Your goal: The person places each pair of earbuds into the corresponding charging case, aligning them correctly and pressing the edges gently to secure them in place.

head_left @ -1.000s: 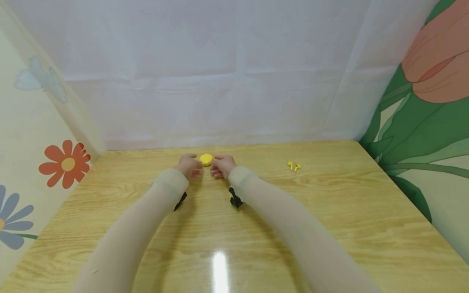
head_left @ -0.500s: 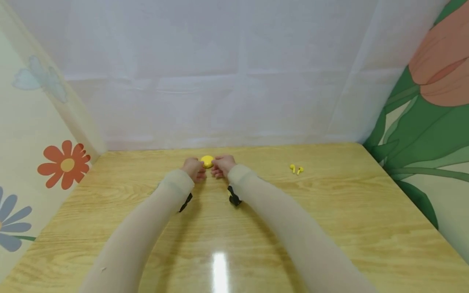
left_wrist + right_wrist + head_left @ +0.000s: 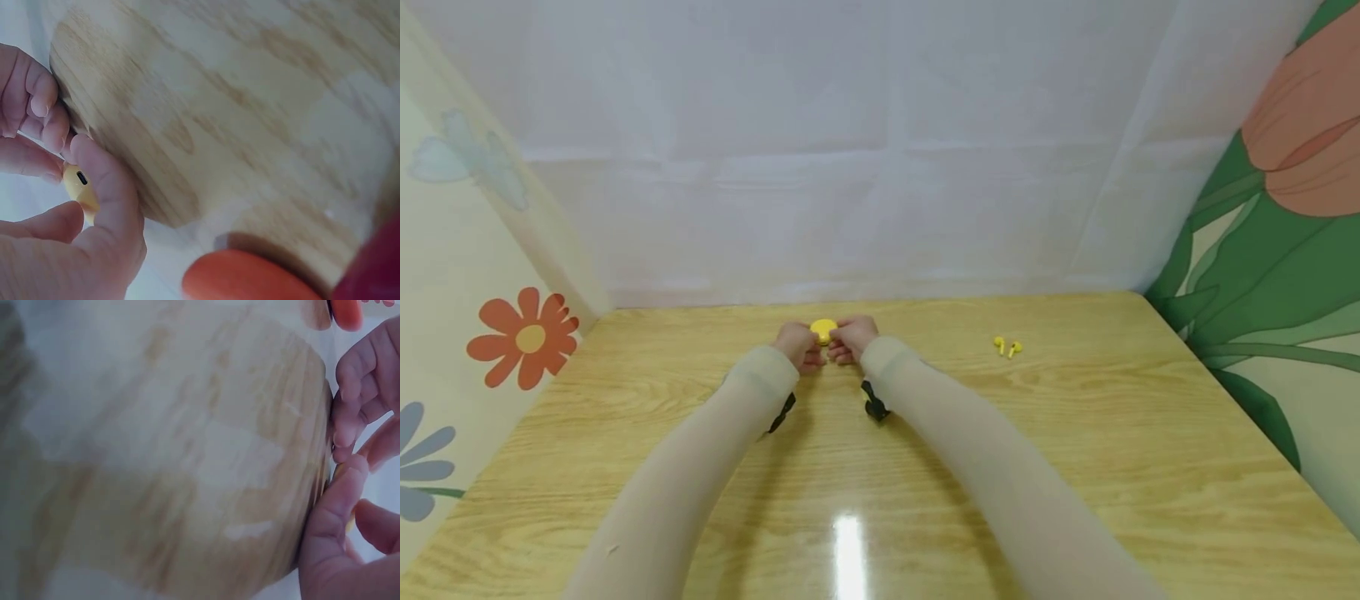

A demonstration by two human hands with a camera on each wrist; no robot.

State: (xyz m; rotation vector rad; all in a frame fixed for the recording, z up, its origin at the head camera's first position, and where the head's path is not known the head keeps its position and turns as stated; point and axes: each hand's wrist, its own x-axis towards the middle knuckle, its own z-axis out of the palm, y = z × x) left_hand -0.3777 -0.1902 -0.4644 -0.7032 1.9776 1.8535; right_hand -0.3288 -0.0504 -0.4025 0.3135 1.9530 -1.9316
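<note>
A round yellow earbud charging case (image 3: 823,327) is held between both hands near the table's back edge. My left hand (image 3: 795,344) grips its left side with thumb and fingers. From the right, my right hand (image 3: 855,337) pinches the other side. In the left wrist view, the yellow case (image 3: 80,185) shows a dark charging port; much of it is hidden behind the fingers. Only a sliver of yellow shows in the right wrist view. Two yellow earbuds (image 3: 1007,347) lie on the table to the right, apart from the hands.
The wood-grain table (image 3: 1075,467) extends back to a hanging white cloth (image 3: 880,167). Painted walls with flowers (image 3: 523,337) flank both sides. A black strap (image 3: 874,403) is on the right wrist, and the left wrist has one too.
The hands have closed in from both sides of the case and now hold it. In the last half second the right hand shifts slightly left. The earbuds stay on the table.
</note>
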